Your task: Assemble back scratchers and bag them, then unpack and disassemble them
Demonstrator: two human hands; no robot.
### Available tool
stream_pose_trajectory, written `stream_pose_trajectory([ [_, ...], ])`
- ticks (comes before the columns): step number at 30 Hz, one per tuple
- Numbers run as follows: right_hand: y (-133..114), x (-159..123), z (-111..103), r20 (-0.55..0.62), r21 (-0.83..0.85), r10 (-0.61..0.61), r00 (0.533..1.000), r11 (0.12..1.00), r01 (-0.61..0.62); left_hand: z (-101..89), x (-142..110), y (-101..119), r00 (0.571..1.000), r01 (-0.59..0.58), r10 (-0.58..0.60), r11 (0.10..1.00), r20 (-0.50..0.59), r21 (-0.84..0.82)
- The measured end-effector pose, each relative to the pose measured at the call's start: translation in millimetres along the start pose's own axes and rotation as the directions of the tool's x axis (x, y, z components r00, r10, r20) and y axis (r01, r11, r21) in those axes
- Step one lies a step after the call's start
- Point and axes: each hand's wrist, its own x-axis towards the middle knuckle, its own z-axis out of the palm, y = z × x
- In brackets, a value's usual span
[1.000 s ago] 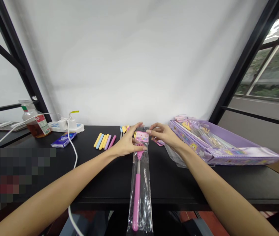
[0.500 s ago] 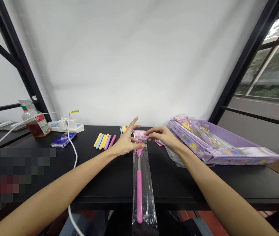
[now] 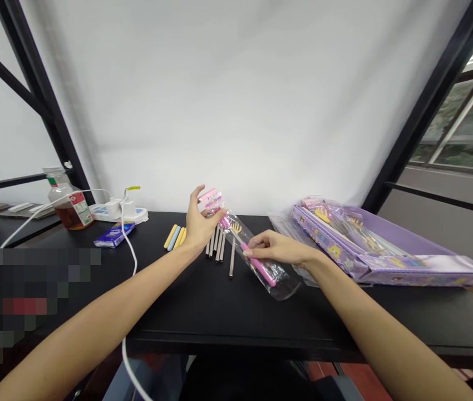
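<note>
A pink back scratcher lies slanted in a clear plastic sleeve, above the black table. My left hand pinches the sleeve's top end, close to the pink header card and the scratcher's head. Lower down, my right hand grips the pink handle through the plastic, thumb and fingers closed. Beneath the sleeve are several bare metal rods, one of them with a yellow claw head. Left of my left hand sit yellow and blue handles, partly hidden by the wrist.
On the right stands a purple cardboard box with more packaged scratchers; loose clear sleeves lie beside it. Leftward are a blue packet, a white power strip, its cable and a bottle of brown liquid.
The sleeved scratcher has swung from upright to slanted, its lower end now up and to the right. My right hand has moved from the card down to the handle. Metal rods have come into view.
</note>
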Motion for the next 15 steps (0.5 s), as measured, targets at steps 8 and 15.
stream_pose_trajectory([
  [8, 7, 4, 1, -0.292, -0.073, -0.002, 0.956, 0.997, -0.02, 0.1, 2, -12, 0.988, 0.144, -0.13, 0.969, 0.082, -0.199],
  [15, 12, 2, -14, -0.416, -0.183, -0.063, 0.907, 0.983, -0.016, 10.4, -3, 0, 0.947, 0.066, -0.084, 0.996, 0.311, 0.067],
])
